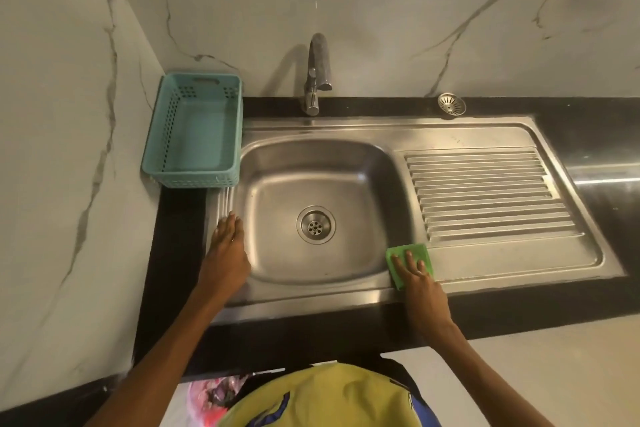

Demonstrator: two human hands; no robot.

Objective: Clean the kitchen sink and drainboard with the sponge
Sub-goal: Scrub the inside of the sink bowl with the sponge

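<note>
A stainless steel sink [277, 184] sits in a black counter, with a ribbed drainboard [485, 194] to its right. My right hand [420, 281] presses flat on a green sponge [415, 251] at the front left corner of the drainboard, beside the basin's right rim. My left hand [227, 250] rests flat, fingers together, on the sink's left rim and holds nothing. The round drain [315, 225] in the basin floor is uncovered.
A teal plastic basket [166, 142] stands at the back left, touching the sink's corner. The tap [317, 73] rises behind the basin. A metal drain strainer [451, 103] lies on the black counter [588, 121] behind the drainboard. Marble walls close the left and back.
</note>
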